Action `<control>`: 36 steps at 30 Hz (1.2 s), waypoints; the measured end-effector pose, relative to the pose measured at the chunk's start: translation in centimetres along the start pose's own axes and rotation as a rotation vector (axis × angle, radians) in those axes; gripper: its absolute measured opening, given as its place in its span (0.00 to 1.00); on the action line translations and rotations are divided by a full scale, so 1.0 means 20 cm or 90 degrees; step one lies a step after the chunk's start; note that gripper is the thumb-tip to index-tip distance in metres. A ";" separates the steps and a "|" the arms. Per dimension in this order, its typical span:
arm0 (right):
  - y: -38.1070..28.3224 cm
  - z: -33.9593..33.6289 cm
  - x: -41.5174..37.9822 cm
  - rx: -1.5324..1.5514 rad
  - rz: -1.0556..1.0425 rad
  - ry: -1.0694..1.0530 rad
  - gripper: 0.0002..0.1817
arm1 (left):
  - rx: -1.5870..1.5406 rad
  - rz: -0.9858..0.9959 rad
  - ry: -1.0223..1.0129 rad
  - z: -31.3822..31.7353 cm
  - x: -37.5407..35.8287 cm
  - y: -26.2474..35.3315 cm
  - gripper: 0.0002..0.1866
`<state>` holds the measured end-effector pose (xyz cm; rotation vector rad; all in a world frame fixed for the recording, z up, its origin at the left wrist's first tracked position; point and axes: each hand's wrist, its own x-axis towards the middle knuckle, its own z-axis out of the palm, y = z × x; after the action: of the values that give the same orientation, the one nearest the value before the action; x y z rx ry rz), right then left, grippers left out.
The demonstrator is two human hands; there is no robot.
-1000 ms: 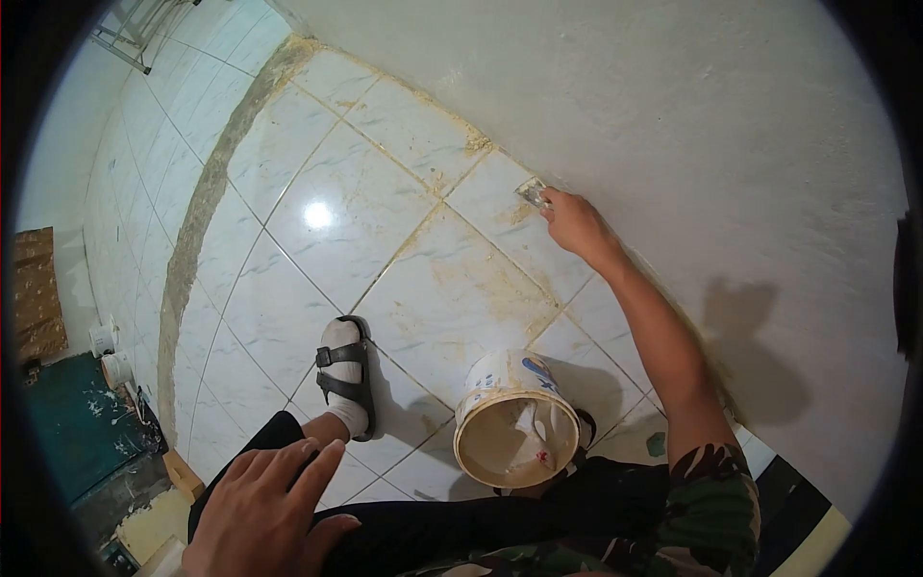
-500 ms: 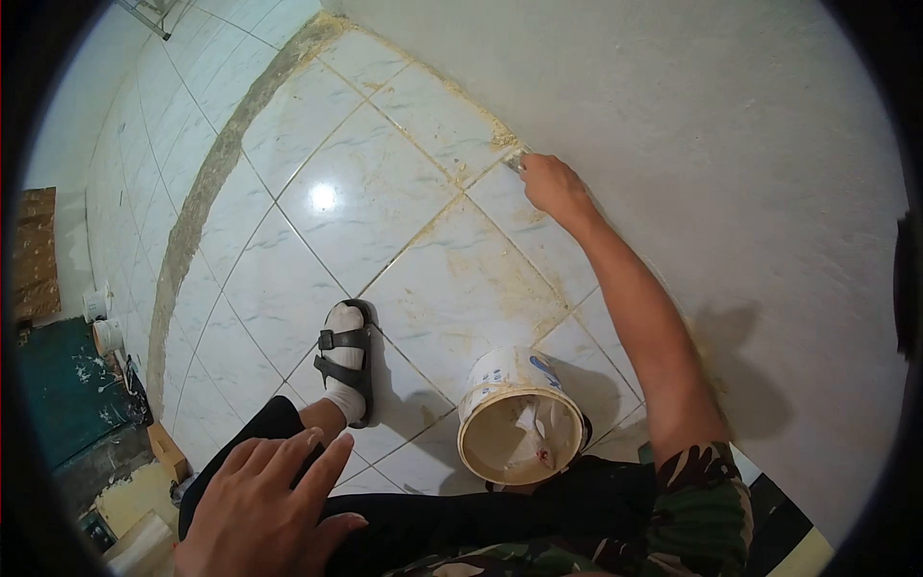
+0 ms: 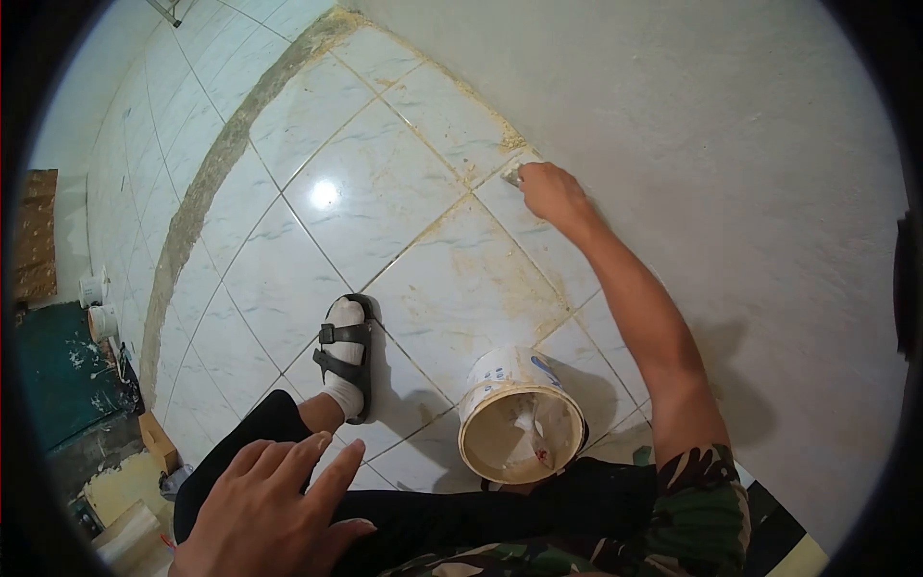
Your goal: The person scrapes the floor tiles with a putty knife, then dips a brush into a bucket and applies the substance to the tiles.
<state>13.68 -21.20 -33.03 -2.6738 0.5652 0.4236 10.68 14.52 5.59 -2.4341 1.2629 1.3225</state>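
Observation:
My right hand (image 3: 555, 199) is closed on a small scraper (image 3: 512, 174), its blade held low over the white tiled floor (image 3: 356, 192) close to the foot of the grey wall (image 3: 692, 125). Crumbly yellowish residue (image 3: 508, 139) lies along the wall's base just beyond the blade. Over my bent knee, my left hand (image 3: 264, 505) is spread and holds nothing. A white bucket (image 3: 500, 377) stands tilted between my legs, with whitish material and a pale object (image 3: 532, 433) with a reddish end inside.
My sandalled foot (image 3: 344, 358) rests on the tiles. A rough grey strip (image 3: 213, 183) curves across the floor on the left. Farther left are a dark green panel (image 3: 72, 375), small white buckets (image 3: 101, 323) and a cardboard box (image 3: 157, 440).
My right hand and the scraper have shifted slightly down, back from the residue at the wall. My left hand stays spread over the knee.

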 end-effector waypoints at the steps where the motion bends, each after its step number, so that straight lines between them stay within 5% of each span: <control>1: -0.02 0.06 0.01 0.036 -0.006 0.037 0.14 | -0.003 -0.001 -0.001 0.00 0.00 0.00 0.34; 15: -0.08 -0.03 -0.02 -0.054 -0.009 -0.060 0.14 | 0.010 0.004 -0.012 0.01 -0.02 0.01 0.33; 18: -0.08 0.05 0.01 0.039 -0.012 0.062 0.13 | 0.016 0.007 0.002 0.01 -0.02 0.02 0.34; 20: -0.14 -0.03 -0.02 -0.017 0.014 -0.056 0.13 | 0.016 0.002 -0.001 0.01 -0.03 0.00 0.33; 36: -0.26 0.01 -0.10 -0.029 -0.007 -0.053 0.13 | 0.083 0.065 -0.053 0.00 0.00 0.03 0.34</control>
<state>14.19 -16.10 -31.07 -2.6871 0.5205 0.5492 10.23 14.21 5.80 -2.2311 1.4214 1.3071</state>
